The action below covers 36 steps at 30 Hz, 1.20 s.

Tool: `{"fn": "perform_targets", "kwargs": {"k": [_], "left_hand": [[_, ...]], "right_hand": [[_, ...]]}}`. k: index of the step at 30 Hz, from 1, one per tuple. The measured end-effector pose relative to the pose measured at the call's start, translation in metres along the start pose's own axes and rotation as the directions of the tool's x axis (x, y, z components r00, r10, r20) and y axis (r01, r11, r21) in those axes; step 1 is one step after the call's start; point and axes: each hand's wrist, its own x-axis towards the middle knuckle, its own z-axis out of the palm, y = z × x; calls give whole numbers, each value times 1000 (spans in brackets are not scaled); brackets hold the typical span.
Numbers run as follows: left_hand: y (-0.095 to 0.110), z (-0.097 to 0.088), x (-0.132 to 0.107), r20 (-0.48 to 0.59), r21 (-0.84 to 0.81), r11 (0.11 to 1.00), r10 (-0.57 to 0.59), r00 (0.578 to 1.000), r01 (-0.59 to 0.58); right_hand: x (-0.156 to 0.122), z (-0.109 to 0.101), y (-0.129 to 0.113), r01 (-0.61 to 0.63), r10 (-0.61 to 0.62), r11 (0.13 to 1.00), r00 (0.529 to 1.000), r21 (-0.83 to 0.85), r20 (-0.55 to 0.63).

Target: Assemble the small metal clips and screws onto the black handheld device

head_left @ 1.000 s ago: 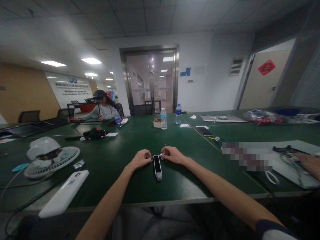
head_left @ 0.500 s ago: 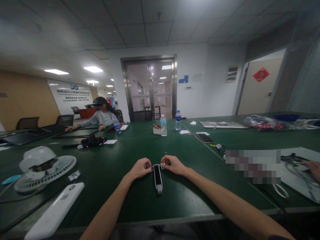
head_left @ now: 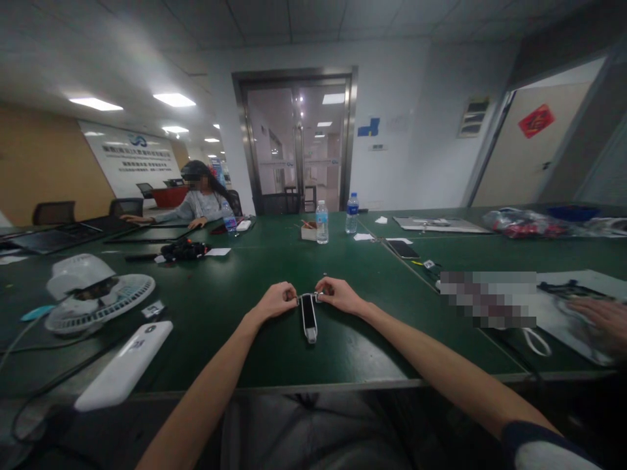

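On the green table (head_left: 235, 365) in front of me lies a slim device with a black face and a light grey rim (head_left: 308, 314), its narrow grey end toward me. My left hand (head_left: 277, 301) is closed in a pinch at the left corner of its far end. At the right corner, the fingers of my right hand (head_left: 340, 295) are pinched on a small shiny metal part (head_left: 319, 297) that joins or touches the device. Fingertips hide the exact grip on both sides.
Left are a white fan-like appliance (head_left: 100, 294), a long white case (head_left: 126, 365) and cables. Two bottles (head_left: 322, 223) and a small box (head_left: 308, 231) stand ahead. A person (head_left: 198, 202) sits far left. At right, a co-worker's hand (head_left: 595, 320) is over a pale panel (head_left: 553, 326).
My view has tipped downward, so the table edge and my lap show more. Both hands keep their pinch at the device. The co-worker's hand at right reaches further into view.
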Motion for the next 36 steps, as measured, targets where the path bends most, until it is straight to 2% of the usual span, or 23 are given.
{"fn": "perform_targets", "kwargs": {"k": [11,19,27,33,36], "left_hand": [[-8,2,3,17,3,1000,-11,1000,11],[0,-1,2,19,8,1000,-27,999,26],[1,-1,-1,0,-2,999,-40,999,40],[-2,1,1,1,6,998,-55,998,55],[-4,2,2,6,-3,999,-54,999,54]], "right_hand": [[2,-1,2,-29,28,999,999,23,32],[3,-2,4,3,-3,984,1000,-178,2],[1,-5,-4,60,-50,969,998,-241,46],[2,-2,1,49,-51,973,999,-227,-7],[3,-1,2,45,-45,971,999,-234,8]]}}
